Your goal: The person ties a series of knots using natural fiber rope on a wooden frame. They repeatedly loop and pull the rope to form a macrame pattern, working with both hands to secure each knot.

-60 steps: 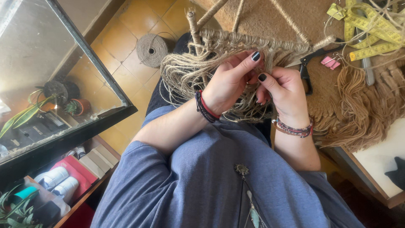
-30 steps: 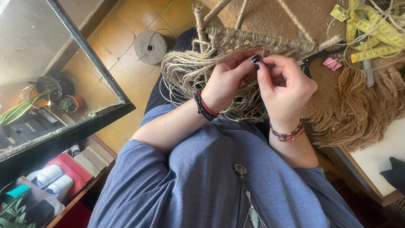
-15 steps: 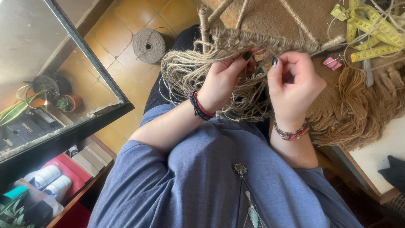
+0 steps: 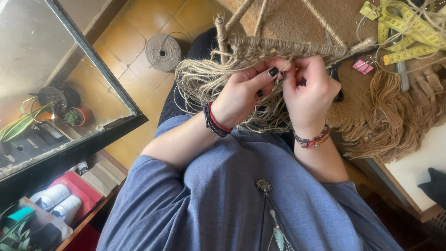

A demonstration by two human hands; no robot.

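Both hands meet at the twine-wrapped rod (image 4: pixel 297 48), which lies across the near edge of the mat (image 4: pixel 297 18). The left hand (image 4: pixel 244 93) is curled, thumb and forefinger pinched on jute strands (image 4: pixel 204 81) just under the rod; dark polish shows on 2 of its nails. The right hand (image 4: pixel 309 90) is clenched beside it, fingertips nipping the same strands where the 2 hands touch. Loose strands hang from the rod in a tangle over the lap and behind both wrists.

A twine spool (image 4: pixel 163 52) stands on the tiled floor, left of the rod and well apart from the hands. Near the mat's right edge lie a yellow tape measure (image 4: pixel 404 32), a pink clip (image 4: pixel 362 65) and a heap of tan cord (image 4: pixel 390 116). Scissors (image 4: pixel 335 79) lie partly hidden behind the right hand. A glass tank (image 4: pixel 60 79) fills the left side.
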